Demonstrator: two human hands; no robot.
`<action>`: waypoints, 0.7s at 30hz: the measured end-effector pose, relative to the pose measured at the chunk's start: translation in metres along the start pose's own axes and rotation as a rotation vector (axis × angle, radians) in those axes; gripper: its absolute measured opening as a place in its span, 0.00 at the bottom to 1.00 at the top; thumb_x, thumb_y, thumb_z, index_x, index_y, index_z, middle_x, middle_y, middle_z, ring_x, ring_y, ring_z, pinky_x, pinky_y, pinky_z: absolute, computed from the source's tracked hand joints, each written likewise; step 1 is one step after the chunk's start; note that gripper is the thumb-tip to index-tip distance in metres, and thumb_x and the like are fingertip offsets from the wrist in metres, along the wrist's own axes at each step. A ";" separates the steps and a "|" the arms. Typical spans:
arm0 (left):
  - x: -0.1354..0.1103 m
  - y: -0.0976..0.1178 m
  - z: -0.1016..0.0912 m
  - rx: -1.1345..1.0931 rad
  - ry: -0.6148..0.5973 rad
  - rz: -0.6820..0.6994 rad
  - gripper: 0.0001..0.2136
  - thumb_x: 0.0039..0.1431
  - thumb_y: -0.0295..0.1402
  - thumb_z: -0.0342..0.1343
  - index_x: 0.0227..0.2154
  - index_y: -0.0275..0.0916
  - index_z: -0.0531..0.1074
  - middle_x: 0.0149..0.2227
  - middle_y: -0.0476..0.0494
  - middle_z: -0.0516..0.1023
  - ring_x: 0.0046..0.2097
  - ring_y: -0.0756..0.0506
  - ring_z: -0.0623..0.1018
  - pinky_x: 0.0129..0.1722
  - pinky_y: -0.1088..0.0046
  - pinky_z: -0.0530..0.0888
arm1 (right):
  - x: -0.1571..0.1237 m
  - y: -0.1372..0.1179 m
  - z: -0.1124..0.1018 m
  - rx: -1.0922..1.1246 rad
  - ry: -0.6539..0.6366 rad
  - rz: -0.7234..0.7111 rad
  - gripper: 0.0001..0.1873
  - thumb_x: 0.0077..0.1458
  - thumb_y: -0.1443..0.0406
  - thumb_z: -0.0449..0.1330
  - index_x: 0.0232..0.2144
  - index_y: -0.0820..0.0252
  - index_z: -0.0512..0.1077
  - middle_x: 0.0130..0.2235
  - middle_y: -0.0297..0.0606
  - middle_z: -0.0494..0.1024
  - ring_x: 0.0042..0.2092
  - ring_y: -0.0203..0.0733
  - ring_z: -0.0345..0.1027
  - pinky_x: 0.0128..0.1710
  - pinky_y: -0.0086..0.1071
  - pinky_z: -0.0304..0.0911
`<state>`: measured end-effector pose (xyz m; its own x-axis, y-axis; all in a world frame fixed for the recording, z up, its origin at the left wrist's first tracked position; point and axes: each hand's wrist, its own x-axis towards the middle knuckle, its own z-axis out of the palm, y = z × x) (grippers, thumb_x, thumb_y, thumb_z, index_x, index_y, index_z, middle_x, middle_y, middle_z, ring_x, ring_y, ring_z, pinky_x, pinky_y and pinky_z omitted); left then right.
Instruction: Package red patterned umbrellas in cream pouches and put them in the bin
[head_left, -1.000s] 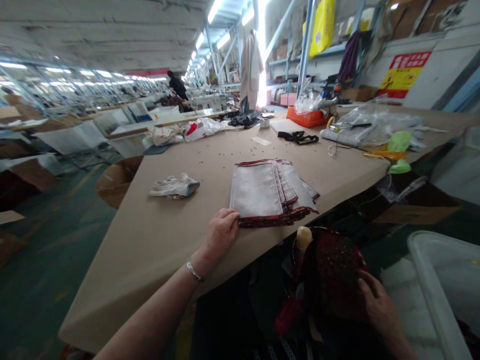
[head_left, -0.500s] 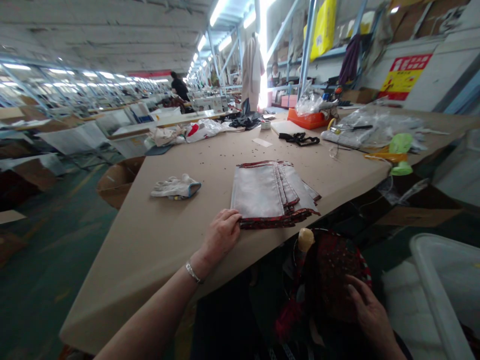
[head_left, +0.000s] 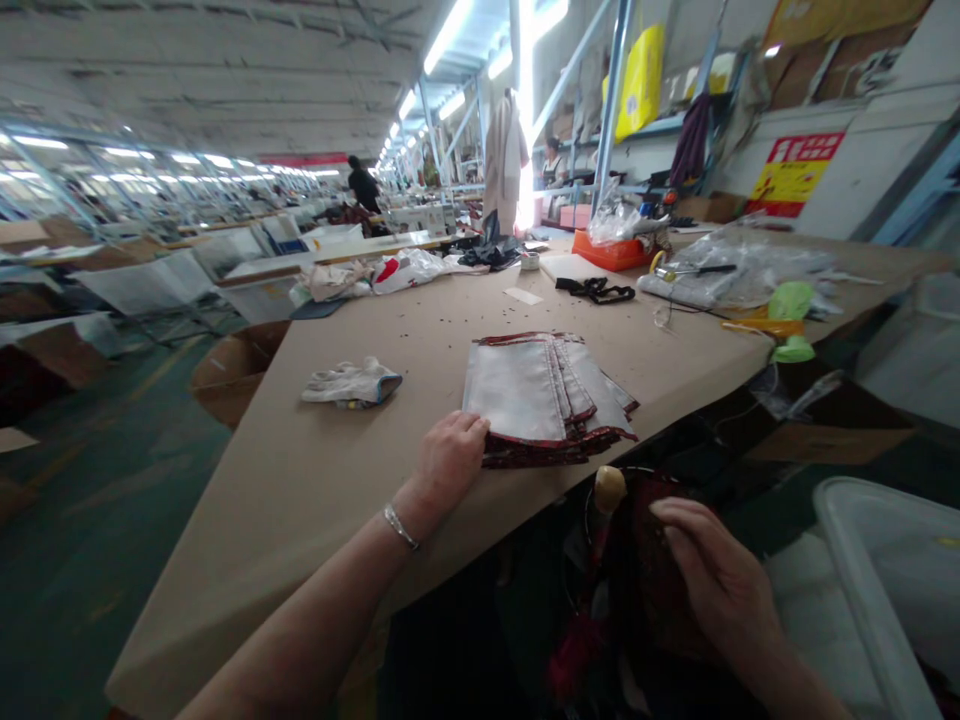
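Observation:
A stack of silver-grey fabric pieces [head_left: 517, 390] with dark red edging lies near the table's front edge, its layers fanned out to the right. My left hand [head_left: 450, 462] grips the stack's near left corner, fingers closed on it. Below the table edge, over a dark red patterned cloth item [head_left: 652, 590], is my right hand [head_left: 712, 565]. Its fingers are drawn together in a pinch; whatever they hold, if anything, cannot be made out. A rounded cream-coloured knob [head_left: 610, 489] sits left of that hand. To the left of the stack lies a white work glove [head_left: 352, 383] with a blue cuff edge.
The brown-covered table [head_left: 360, 500] carries black straps [head_left: 595, 290], an orange tray [head_left: 611, 250] and clear plastic bags [head_left: 739, 265] farther back. A cardboard box [head_left: 232, 375] stands at its left side. At lower right is a white plastic bin [head_left: 862, 560].
My right hand has risen and moved slightly left, its fingers drawing together above the dark red cloth item. My left hand stays at the stack's corner. The view has shifted slightly.

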<state>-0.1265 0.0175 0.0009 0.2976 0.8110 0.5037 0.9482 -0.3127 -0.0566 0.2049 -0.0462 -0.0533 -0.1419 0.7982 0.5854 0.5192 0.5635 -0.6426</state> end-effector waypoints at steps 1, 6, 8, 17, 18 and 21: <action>0.005 0.002 -0.003 -0.006 0.014 -0.003 0.10 0.57 0.22 0.49 0.35 0.37 0.74 0.37 0.39 0.79 0.39 0.42 0.76 0.42 0.66 0.74 | 0.024 -0.020 0.003 0.022 -0.027 -0.107 0.09 0.61 0.67 0.53 0.42 0.53 0.71 0.45 0.36 0.76 0.48 0.37 0.70 0.49 0.29 0.66; 0.024 0.014 -0.021 -0.115 0.177 -0.030 0.09 0.58 0.23 0.49 0.35 0.38 0.74 0.36 0.42 0.78 0.39 0.44 0.76 0.41 0.68 0.73 | 0.116 -0.084 0.052 -0.111 -0.250 -0.298 0.16 0.59 0.65 0.56 0.50 0.59 0.67 0.49 0.43 0.72 0.50 0.45 0.65 0.52 0.39 0.64; 0.026 0.021 -0.030 -0.139 0.203 0.006 0.09 0.58 0.23 0.49 0.34 0.38 0.73 0.35 0.43 0.78 0.38 0.44 0.76 0.41 0.68 0.73 | 0.137 -0.088 0.076 -0.244 -0.337 -0.267 0.19 0.58 0.64 0.56 0.52 0.61 0.66 0.52 0.45 0.71 0.52 0.49 0.64 0.53 0.42 0.63; -0.006 0.026 -0.022 -0.418 0.213 -0.253 0.07 0.52 0.26 0.51 0.31 0.39 0.72 0.34 0.44 0.75 0.36 0.45 0.75 0.37 0.68 0.73 | 0.158 -0.050 0.061 -0.516 -0.297 0.019 0.26 0.50 0.75 0.50 0.53 0.63 0.67 0.39 0.46 0.79 0.40 0.50 0.74 0.42 0.42 0.68; -0.009 0.028 -0.016 -0.562 0.198 -0.361 0.04 0.50 0.27 0.52 0.29 0.39 0.71 0.30 0.46 0.74 0.33 0.46 0.75 0.33 0.70 0.73 | 0.152 -0.050 0.056 -0.446 -0.243 0.012 0.28 0.48 0.76 0.50 0.53 0.62 0.66 0.40 0.45 0.79 0.41 0.49 0.74 0.44 0.42 0.68; -0.010 0.042 -0.012 -1.199 0.190 -0.741 0.05 0.48 0.34 0.57 0.25 0.39 0.69 0.21 0.52 0.70 0.23 0.49 0.71 0.21 0.76 0.68 | 0.120 -0.053 0.052 -0.246 -0.172 -0.152 0.28 0.46 0.77 0.47 0.50 0.59 0.67 0.45 0.42 0.78 0.46 0.47 0.73 0.46 0.40 0.69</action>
<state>-0.0907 -0.0100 0.0033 -0.3282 0.9220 0.2056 0.1798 -0.1527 0.9718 0.1166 0.0306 0.0259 -0.3626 0.7453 0.5596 0.6659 0.6273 -0.4039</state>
